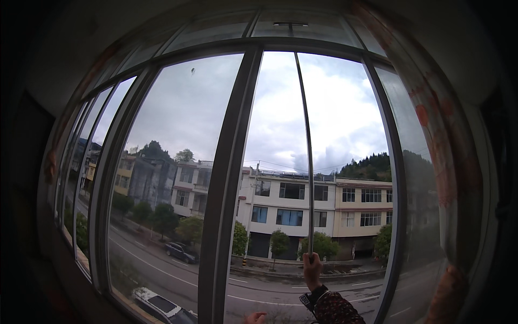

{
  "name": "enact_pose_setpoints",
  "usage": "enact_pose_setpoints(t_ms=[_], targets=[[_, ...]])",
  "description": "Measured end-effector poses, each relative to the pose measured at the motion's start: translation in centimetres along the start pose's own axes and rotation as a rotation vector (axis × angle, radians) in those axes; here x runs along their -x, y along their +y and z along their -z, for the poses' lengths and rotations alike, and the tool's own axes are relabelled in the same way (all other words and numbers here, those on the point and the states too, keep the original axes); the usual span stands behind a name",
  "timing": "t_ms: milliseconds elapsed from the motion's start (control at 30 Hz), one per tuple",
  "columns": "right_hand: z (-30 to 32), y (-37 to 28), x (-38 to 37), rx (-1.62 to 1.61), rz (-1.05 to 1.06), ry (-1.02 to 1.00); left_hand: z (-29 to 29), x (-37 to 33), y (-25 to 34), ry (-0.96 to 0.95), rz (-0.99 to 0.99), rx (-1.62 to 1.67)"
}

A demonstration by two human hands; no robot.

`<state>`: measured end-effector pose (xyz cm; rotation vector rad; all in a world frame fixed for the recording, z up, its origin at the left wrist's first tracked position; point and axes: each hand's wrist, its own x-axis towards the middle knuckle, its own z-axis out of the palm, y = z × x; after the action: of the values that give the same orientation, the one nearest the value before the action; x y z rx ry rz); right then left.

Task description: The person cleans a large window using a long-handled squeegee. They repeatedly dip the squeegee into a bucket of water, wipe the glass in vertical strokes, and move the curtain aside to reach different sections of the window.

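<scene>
My right hand (313, 271) is closed around the lower part of a long thin pole (307, 135), its forearm in a dark patterned sleeve coming up from the lower right. The pole rises nearly upright through the bright window opening. At its top, a T-shaped window squeegee (290, 24) lies level at an upper pane (324, 31); which side of the glass it is on I cannot tell. Only a few fingers of my left hand (256, 318) show at the lower edge, left of the right wrist. What they hold, if anything, is out of sight.
A thick upright window frame bar (229, 178) stands left of the pole, and a crossbar (318, 48) runs below the upper panes. A patterned curtain (440, 129) hangs at the right. Outside are a road (156, 264), parked cars, trees and buildings (291, 197).
</scene>
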<state>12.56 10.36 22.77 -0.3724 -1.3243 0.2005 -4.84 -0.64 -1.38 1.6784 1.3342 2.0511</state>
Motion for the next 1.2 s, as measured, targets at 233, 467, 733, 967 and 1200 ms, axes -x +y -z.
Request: enact_pose_setpoints(t_ms=[233, 467, 733, 967, 1200], targets=[[7.6, 5.2, 16.7, 0.118, -0.207, 0.039, -1.1, 2.6, -0.2, -0.156, 0.189, 0.249], [4.5, 0.1, -12.4, -0.007, 0.134, 0.058, -3.2, 3.5, -2.1, -0.122, 0.018, -0.001], [2.7, -9.7, -25.1, 0.162, 0.176, 0.160, -5.9, -9.4, 12.3, -0.370, 0.053, 0.227], [7.4, -0.7, -2.5, 0.113, 0.031, 0.133, -14.4, -18.3, 21.9, -0.252, -0.280, 0.199], [13.6, 1.9, 14.2, 0.121, -0.128, 0.110, -20.2, -11.5, 20.5, -0.557, -0.137, 0.375]])
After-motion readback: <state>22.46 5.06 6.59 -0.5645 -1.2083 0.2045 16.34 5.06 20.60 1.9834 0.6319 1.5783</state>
